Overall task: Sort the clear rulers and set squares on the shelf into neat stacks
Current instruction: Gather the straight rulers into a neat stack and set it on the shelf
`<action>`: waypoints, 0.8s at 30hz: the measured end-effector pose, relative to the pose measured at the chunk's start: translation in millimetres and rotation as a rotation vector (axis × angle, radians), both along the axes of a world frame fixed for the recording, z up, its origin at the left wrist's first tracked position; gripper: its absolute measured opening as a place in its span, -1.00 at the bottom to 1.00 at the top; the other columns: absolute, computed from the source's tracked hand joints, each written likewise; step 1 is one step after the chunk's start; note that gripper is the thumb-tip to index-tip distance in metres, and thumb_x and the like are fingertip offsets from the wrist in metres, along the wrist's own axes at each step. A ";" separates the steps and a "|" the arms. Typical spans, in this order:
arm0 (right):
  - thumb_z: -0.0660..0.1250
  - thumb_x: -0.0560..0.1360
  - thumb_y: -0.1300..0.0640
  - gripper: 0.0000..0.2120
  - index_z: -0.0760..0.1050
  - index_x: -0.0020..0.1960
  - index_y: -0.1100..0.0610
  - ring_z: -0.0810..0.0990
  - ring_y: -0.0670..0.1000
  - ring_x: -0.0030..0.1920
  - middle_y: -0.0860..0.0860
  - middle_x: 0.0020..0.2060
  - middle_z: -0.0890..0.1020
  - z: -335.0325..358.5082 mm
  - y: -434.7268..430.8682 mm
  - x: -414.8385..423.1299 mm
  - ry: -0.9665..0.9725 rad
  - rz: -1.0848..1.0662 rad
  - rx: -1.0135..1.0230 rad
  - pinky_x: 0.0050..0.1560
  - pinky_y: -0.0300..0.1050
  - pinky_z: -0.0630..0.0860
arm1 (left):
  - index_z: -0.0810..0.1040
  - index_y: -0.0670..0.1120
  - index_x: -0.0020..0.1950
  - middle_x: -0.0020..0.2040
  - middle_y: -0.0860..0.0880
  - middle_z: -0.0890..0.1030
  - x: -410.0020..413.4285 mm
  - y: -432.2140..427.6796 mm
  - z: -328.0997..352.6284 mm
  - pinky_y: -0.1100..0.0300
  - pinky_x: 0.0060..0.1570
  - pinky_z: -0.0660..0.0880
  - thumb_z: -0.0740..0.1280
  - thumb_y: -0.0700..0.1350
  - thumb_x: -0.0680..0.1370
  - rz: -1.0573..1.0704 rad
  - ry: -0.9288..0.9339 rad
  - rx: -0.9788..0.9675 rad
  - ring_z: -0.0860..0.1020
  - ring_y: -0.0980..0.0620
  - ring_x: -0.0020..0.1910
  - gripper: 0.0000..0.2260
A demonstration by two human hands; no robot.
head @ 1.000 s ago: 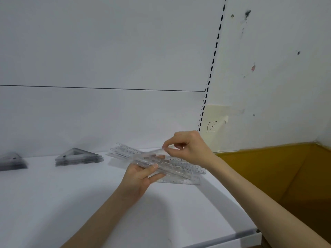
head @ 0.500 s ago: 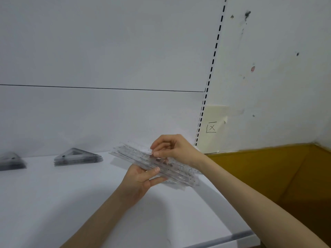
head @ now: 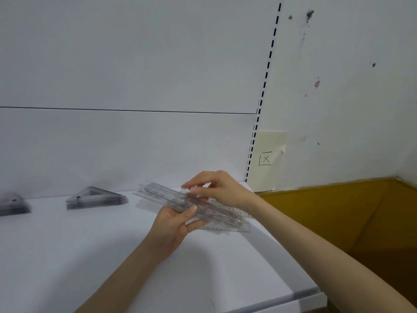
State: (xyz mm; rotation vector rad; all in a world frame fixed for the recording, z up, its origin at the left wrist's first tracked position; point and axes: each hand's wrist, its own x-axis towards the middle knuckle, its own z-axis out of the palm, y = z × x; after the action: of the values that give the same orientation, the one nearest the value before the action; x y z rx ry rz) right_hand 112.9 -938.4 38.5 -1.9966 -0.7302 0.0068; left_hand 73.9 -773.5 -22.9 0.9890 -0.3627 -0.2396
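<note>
White shelf [head: 90,256], bare across near left, front lip [head: 293,298] at near right. Held above far right end: clear rulers [head: 158,193], gripped by left hand [head: 171,224]. Right hand [head: 222,188] arched over them, fingers blurred, hold unclear. Far left, set-square stack [head: 94,197]; another stack [head: 13,204], cut off.

Clear rulers [head: 162,197] carry fine dark scale marks; the shelf [head: 67,256] is white, the floor [head: 338,211] ochre.

A bundle of clear rulers [head: 203,206], edges roughly aligned, is held above the white shelf [head: 67,256], slanting from far left to near right over 1 loose ruler [head: 222,228] lying flat, while a neat stack of clear set squares [head: 97,197] and a second stack [head: 13,203] sit far left.
</note>
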 end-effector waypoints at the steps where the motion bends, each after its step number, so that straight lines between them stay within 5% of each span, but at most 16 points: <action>1: 0.28 0.59 0.15 -0.81 0.60 0.13 -0.03 0.58 -0.09 -0.13 0.05 -0.02 0.66 6.2 -8.4 3.0 -0.005 -0.041 0.033 -0.16 -0.29 0.45 | 0.59 -0.20 0.08 0.14 -0.26 0.61 1.5 0.6 -0.6 0.02 -0.04 0.58 0.63 -0.05 0.22 0.013 0.017 -0.014 0.60 -0.20 0.12 -0.48; 4: 0.25 0.60 0.18 -0.79 0.60 0.15 0.02 0.60 -0.13 -0.15 -0.01 -0.07 0.68 10.8 -50.6 15.7 -0.071 -0.275 -0.101 -0.15 -0.32 0.46 | 0.51 -0.18 0.04 0.10 -0.21 0.63 7.2 2.8 -2.9 0.06 -0.09 0.60 0.66 -0.08 0.16 0.126 0.055 -0.064 0.64 -0.12 0.05 -0.44; 7: 0.43 0.49 0.07 -0.84 0.67 0.05 0.02 0.61 -0.15 -0.06 -0.06 -0.03 0.69 -15.0 -82.2 14.6 -0.002 -0.305 -0.543 -0.03 -0.23 0.48 | 0.50 -0.17 0.00 0.09 -0.19 0.62 11.5 4.1 -3.8 0.05 -0.09 0.63 0.35 -0.34 0.47 0.278 0.106 -0.099 0.66 -0.07 -0.02 -0.84; 9: 0.51 0.38 -0.09 -0.65 0.63 0.13 -0.02 0.57 -0.14 0.00 -0.11 0.05 0.63 -31.7 -83.7 6.2 0.087 -0.293 -0.636 0.03 -0.20 0.48 | 0.53 -0.16 -0.03 0.08 -0.14 0.63 13.8 4.5 -3.8 0.05 -0.06 0.63 0.22 -0.40 0.54 0.339 0.104 -0.082 0.64 -0.07 0.00 -0.82; 19: 0.35 0.51 -0.12 -0.61 0.53 0.27 0.02 0.53 -0.07 0.09 -0.07 0.12 0.58 -42.7 -73.6 6.3 -0.137 -0.297 -0.759 0.08 -0.08 0.49 | 0.46 -0.19 0.06 0.10 -0.15 0.61 17.5 8.7 -4.0 0.13 -0.14 0.62 0.23 -0.38 0.55 0.429 0.124 -0.132 0.62 -0.05 0.01 -0.85; 24: 0.39 0.45 0.02 -0.74 0.61 0.06 0.15 0.55 0.05 0.00 0.03 -0.02 0.61 -48.1 -67.3 9.3 -0.155 -0.346 -0.820 -0.01 0.07 0.54 | 0.45 -0.19 0.05 0.09 -0.16 0.61 18.5 9.9 -4.0 0.11 -0.14 0.62 0.22 -0.39 0.56 0.436 0.124 -0.148 0.65 -0.02 -0.03 -0.85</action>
State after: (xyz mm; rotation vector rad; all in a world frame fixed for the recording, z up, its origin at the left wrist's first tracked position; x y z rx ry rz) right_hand 122.2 -1005.7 -9.6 -2.9179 -0.4996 -0.0634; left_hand 92.4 -763.6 -26.9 0.8788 -0.0456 0.1200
